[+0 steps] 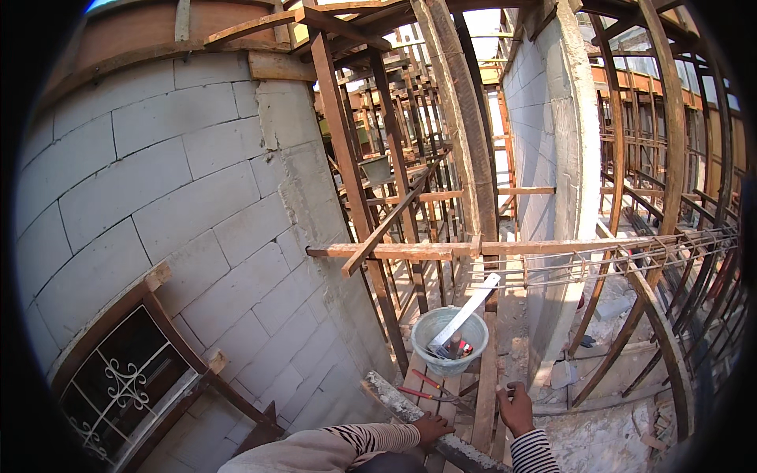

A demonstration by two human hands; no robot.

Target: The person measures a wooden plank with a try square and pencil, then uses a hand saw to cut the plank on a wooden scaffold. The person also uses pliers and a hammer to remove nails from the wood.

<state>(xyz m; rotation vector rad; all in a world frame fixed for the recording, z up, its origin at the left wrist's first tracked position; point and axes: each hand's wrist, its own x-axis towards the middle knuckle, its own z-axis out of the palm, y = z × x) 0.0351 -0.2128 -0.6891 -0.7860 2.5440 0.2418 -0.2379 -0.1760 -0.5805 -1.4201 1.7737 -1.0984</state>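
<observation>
Scaffold planks [485, 386] bear both hands: left hand [432, 430] fingers clamp a crusted beam [402, 406], right hand [516, 408] fingers curled.

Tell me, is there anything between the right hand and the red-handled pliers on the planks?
Nothing visible. The right hand hangs just right of the pliers, with only bare plank between them.

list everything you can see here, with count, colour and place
bucket: one, pale green, on the planks ahead, tools inside
flat bar: one, whitish, leaning out of the bucket
pliers: one, red handles, on the planks before the bucket
block wall: one, grey, left
window grille: one, dark frame with white scrollwork, lower left
timber props: many, brown, centre and right
left hand: one, striped sleeve, resting on a rough beam
right hand: one, striped sleeve, raised, nothing clearly in its grip
</observation>
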